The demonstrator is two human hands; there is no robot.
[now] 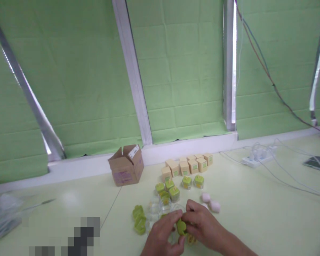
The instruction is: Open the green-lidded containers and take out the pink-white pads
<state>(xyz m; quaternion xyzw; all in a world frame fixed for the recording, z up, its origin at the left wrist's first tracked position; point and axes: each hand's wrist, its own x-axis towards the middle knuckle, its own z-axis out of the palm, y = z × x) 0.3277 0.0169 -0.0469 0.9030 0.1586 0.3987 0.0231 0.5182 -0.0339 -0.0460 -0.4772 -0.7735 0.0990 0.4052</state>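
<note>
A small green plastic lid (pixel 181 227) is pinched between my two hands, low in the middle of the head view. My left hand (pixel 163 234) grips its left side with thumb and fingers. From the right, my right hand (pixel 201 223) closes its fingertips at the lid's edge; they partly hide it. Loose green lids (pixel 140 225) lie left of my hands, beside clear plastic cups (pixel 154 206). Small yellow pieces (pixel 191 240) show just under my right hand. Pale pink rolls (pixel 214 206) lie beyond it. Several clear jars with green lids (pixel 174 193) stand farther back.
Small beige boxes (pixel 193 166) stand in rows behind the jars. An open cardboard carton (pixel 126 166) is back left. A white power strip (pixel 258 156) with cables and a dark flat device (pixel 317 163) lie right. Plastic bags (pixel 6 217) sit far left.
</note>
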